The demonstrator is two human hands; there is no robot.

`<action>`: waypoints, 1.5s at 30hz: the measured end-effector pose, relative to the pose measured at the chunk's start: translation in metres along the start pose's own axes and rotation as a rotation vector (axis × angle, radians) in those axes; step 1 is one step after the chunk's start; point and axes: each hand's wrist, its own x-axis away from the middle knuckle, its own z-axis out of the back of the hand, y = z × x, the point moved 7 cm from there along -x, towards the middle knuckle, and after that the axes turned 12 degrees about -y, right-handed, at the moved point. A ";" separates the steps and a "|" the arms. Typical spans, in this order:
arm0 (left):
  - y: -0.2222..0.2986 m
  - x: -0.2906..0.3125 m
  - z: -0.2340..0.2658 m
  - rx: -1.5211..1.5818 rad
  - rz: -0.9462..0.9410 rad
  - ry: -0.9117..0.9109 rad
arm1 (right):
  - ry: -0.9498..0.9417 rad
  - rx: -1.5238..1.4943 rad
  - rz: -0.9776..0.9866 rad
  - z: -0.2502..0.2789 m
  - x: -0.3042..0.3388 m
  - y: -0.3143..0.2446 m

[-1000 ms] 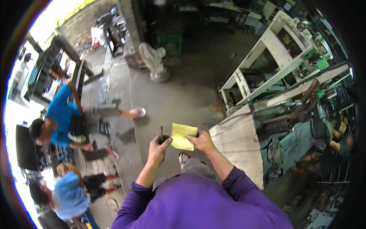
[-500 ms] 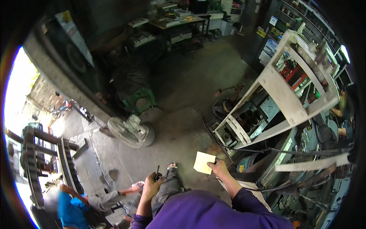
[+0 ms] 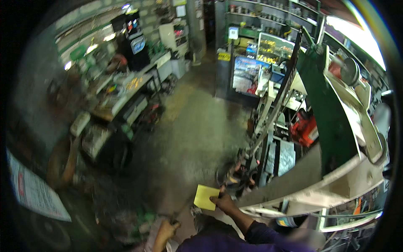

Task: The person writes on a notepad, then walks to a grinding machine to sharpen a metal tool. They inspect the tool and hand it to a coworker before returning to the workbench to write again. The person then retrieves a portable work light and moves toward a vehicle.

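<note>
My right hand (image 3: 226,203) pinches a square yellow paper (image 3: 206,197) by its right edge, with the thumb lying on top. The paper is held out flat in front of my body. Lower and to the left, my left hand (image 3: 168,230) is closed around a slim dark pen, which shows clearly in the earlier view but is blurred and hard to make out at this moment. Both hands are in the air above the floor, apart from each other.
A large white and green metal frame (image 3: 336,185) stands close on my right. A cluttered workbench (image 3: 121,94) is at the left. Ahead, a concrete floor (image 3: 191,126) runs to a glass display case (image 3: 275,46) and shelves. A printed sheet (image 3: 35,189) hangs at far left.
My view has swung up and forward, showing the far workshop; the fan and the seated person have left the picture. The right hand still holds the yellow paper, the left stays closed.
</note>
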 end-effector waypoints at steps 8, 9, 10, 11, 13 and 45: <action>0.236 -0.181 0.185 0.090 -0.267 -0.083 | -0.133 -0.008 0.039 -0.015 -0.234 -0.193; 0.251 -0.210 0.204 0.167 -0.240 -0.140 | -0.121 -0.014 -0.016 -0.014 -0.268 -0.207; 0.265 -0.244 0.220 0.251 -0.213 -0.196 | -0.106 -0.004 -0.001 -0.010 -0.301 -0.222; 0.275 -0.277 0.235 0.344 -0.189 -0.215 | -0.099 -0.015 -0.003 -0.008 -0.335 -0.234; 0.315 -0.351 0.262 0.323 -0.337 -0.260 | -0.121 -0.048 0.054 -0.005 -0.401 -0.259; 1.054 -1.262 0.596 0.083 -0.395 -0.258 | 1.552 0.639 -0.154 0.811 -1.151 -0.776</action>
